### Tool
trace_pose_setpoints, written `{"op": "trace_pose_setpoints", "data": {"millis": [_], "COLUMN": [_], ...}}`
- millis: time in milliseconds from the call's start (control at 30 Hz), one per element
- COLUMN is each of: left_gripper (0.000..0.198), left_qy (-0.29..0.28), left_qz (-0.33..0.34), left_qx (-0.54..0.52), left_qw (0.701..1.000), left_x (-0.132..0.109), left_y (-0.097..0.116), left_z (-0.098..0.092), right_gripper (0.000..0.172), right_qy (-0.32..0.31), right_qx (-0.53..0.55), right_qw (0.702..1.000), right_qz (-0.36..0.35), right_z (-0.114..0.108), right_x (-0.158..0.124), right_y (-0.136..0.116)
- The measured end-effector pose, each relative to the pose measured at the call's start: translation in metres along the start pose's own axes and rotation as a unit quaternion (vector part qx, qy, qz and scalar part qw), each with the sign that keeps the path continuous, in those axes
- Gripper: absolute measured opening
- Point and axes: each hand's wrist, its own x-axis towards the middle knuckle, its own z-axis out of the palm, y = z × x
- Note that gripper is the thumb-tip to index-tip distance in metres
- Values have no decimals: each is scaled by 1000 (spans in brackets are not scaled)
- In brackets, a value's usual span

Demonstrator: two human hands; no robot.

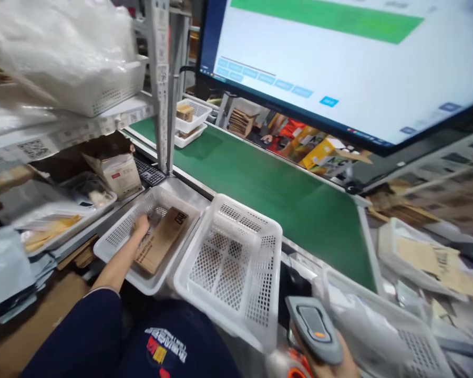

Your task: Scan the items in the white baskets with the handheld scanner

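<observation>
My left hand reaches into the left white basket, its fingers curled down beside a long brown cardboard box. Something clear and shiny, perhaps plastic wrap, lies by the fingertips; whether I grip it is hidden. At the lower right, my right hand is wrapped round a grey handheld barcode scanner with an orange mark on top. Between my hands stands a second white basket with nothing in it.
A green conveyor belt runs behind the baskets, with two stacked white trays on it. A large monitor hangs above. Left is a shelf with a plastic-filled bin; right, a basket of bags. Someone in orange is beyond the belt.
</observation>
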Motion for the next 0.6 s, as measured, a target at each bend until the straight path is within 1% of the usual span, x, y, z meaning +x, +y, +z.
{"op": "trace_pose_setpoints", "data": {"millis": [67, 100, 133, 167, 200, 267, 333, 400, 467, 533, 600], "left_gripper": [17, 21, 25, 27, 28, 26, 26, 28, 29, 31, 32], "left_qy": [29, 38, 45, 51, 53, 43, 12, -24, -44, -53, -71], "left_qz": [69, 107, 146, 185, 224, 294, 338, 356, 365, 367, 354], "left_qx": [-19, -30, -46, -69, -100, -181, -259, -292, -300, -311, -330], "left_qw": [997, 993, 987, 979, 968, 938, 905, 888, 880, 875, 872], "left_x": [-2, -5, -12, -21, -34, -64, -98, -127, -147, -159, -164], "left_y": [13, 24, 37, 51, 66, 96, 121, 138, 149, 154, 158], "left_z": [-14, -19, -22, -23, -22, -14, -3, 8, 16, 22, 26], "right_gripper": [45, 33, 23, 17, 15, 19, 22, 26, 32, 36, 36], "right_qy": [-33, -55, -72, -88, -100, -132, -160, -180, -192, -198, -201], "right_qx": [-5, -9, -17, -26, -32, -58, -88, -118, -142, -153, -148], "right_qw": [993, 983, 973, 964, 955, 945, 938, 937, 939, 941, 943], "right_qz": [-111, -172, -219, -251, -276, -295, -293, -275, -247, -228, -220], "right_z": [-2, -2, -2, -1, 1, 7, 14, 17, 17, 15, 12], "right_x": [4, 6, 8, 10, 11, 14, 16, 17, 17, 15, 11], "right_y": [-24, -40, -59, -79, -99, -133, -154, -161, -157, -147, -136]}}
